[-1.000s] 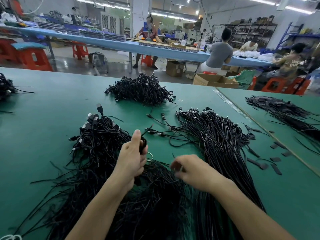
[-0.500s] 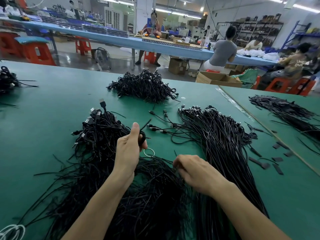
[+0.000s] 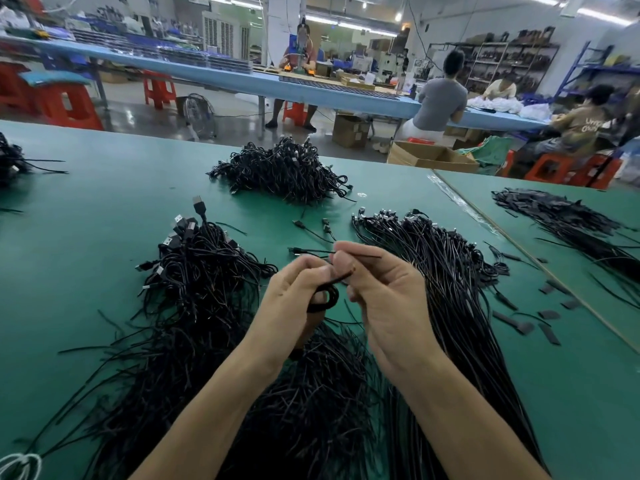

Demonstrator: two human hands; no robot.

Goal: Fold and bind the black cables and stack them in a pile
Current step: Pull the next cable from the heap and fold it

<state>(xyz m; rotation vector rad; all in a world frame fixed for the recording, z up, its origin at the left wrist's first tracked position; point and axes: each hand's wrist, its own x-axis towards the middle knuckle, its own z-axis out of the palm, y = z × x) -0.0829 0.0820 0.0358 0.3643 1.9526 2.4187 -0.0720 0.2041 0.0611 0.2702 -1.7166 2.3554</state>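
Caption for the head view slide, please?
Left hand grips a folded black cable; right hand pinches a thin tie, over loose cables on a green table.

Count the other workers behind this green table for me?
4: a seated worker facing us at the blue bench, a grey-shirted worker right of them, a pale-shirted worker beyond, a tan-shirted worker far right. More may be hidden.

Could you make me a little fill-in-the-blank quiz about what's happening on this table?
The left hand grips a folded ___ cable.
The right hand pinches a thin tie ___ the table.
The table is ___.
Missing: black; above; green.
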